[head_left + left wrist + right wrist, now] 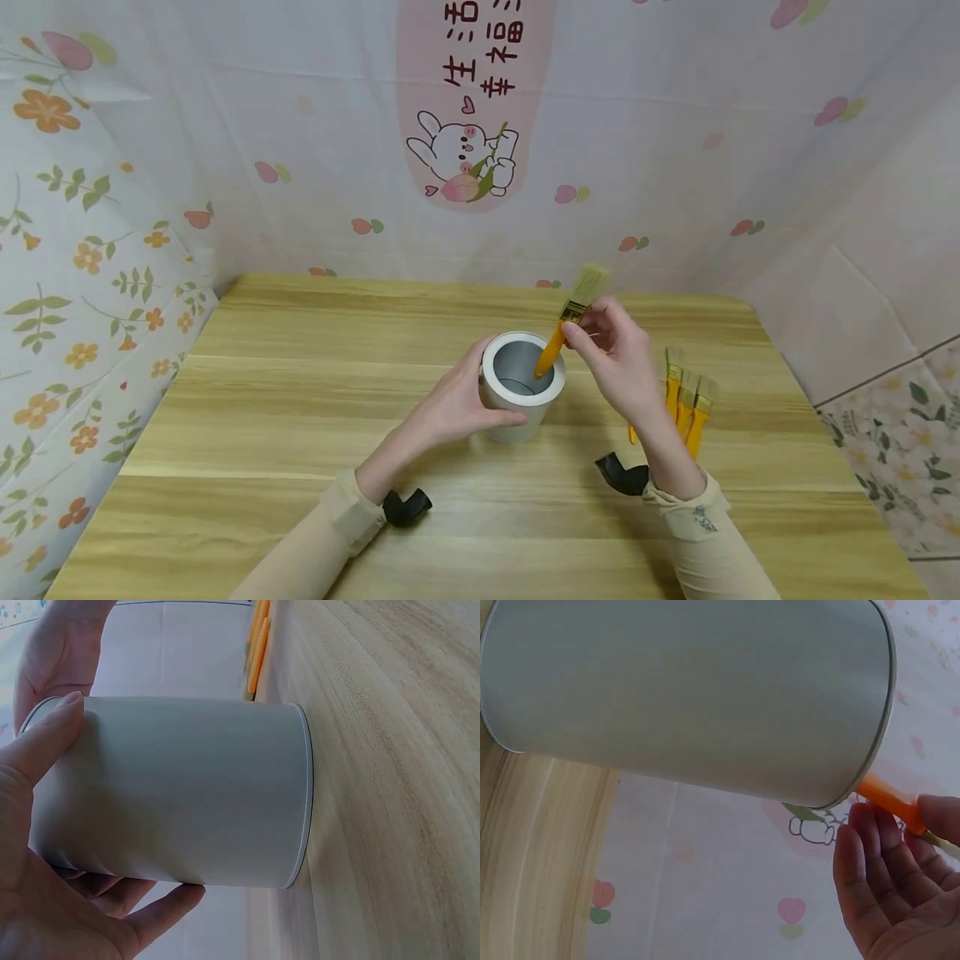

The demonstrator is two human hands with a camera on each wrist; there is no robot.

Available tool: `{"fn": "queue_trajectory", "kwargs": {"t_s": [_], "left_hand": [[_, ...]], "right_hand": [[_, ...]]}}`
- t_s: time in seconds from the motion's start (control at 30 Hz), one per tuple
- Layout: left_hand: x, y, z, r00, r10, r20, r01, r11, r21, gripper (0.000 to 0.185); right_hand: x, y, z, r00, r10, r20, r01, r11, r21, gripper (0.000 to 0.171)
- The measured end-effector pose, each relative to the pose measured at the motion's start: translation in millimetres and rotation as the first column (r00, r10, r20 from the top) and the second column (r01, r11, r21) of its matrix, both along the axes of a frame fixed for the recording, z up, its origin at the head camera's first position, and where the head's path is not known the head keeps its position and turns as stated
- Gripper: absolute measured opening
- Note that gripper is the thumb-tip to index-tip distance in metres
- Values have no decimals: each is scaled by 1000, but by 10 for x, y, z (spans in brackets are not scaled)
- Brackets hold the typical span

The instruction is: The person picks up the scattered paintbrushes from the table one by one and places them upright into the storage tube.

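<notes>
A white cylindrical tin (519, 386) stands open-topped on the wooden table (300, 433). My left hand (457, 404) grips its side, thumb and fingers curled round the wall (180, 799). My right hand (618, 354) pinches a paintbrush (572, 321) near its metal ferrule. The brush has an orange handle and pale bristles pointing up; the handle's end dips inside the tin's mouth. In the right wrist view the tin (690, 694) fills the top, and the orange handle (889, 801) shows past its rim beside my fingers (877, 877).
Several more orange-handled brushes (688, 400) lie on the table just right of my right wrist. Patterned cloth walls close in the table at the back and both sides. Black wrist-camera mounts (405, 507) sit at both cuffs.
</notes>
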State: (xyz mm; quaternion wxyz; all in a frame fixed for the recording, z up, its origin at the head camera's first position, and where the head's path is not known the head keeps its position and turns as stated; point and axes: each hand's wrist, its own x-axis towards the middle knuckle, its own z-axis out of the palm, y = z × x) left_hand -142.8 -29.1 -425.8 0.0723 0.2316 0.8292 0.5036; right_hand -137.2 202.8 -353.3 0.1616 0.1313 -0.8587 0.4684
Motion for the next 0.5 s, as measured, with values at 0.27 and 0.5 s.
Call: {"fn": "queue_trajectory", "kwargs": {"t_s": [0.27, 0.5], "left_hand": [[-4, -10, -2, 1000, -2, -11, 1, 1000, -22, 106], [8, -16, 1, 1000, -5, -13, 4, 1000, -19, 107]], "right_hand": [[-29, -31, -56, 1000, -2, 0, 2, 990, 144, 12], [-56, -24, -112, 999, 44, 31, -49, 984, 173, 14]]}}
